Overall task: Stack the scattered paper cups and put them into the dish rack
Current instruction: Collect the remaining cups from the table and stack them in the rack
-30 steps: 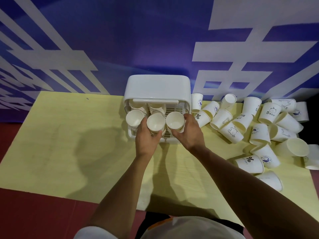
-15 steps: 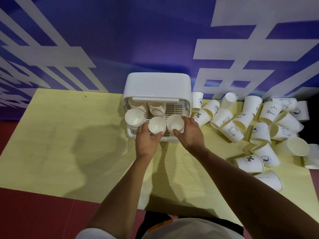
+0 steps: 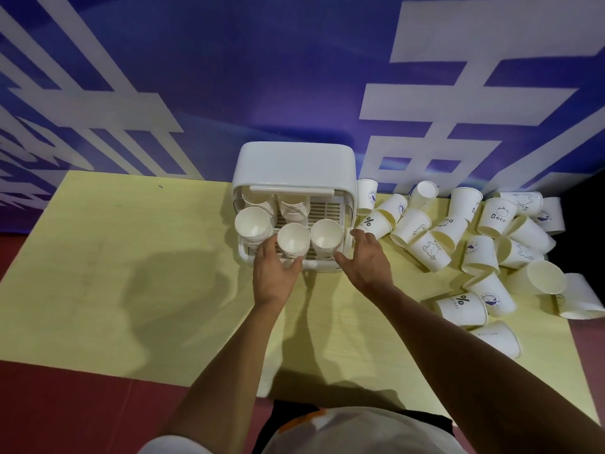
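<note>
The white dish rack [image 3: 294, 165] stands at the back of the yellow table [image 3: 131, 257] with its lid raised. Several stacks of white paper cups stand in it: one at the front left [image 3: 253, 224], two at the back [image 3: 292, 208]. My left hand [image 3: 273, 273] is wrapped around the lower part of the middle front stack [image 3: 293, 240]. The right front stack [image 3: 325, 235] stands in the rack, and my right hand [image 3: 368, 258] is just to its right with fingers spread, holding nothing.
Several loose printed paper cups [image 3: 411, 226] lie tumbled over the table's right side, from the rack out to the right edge. A blue and white banner wall [image 3: 229, 77] rises directly behind the table. Red floor [image 3: 65, 404] shows in front.
Both front stacks have come down into the rack. My right hand has let go of the right stack and drawn back to the right; my left hand stays on the middle stack.
</note>
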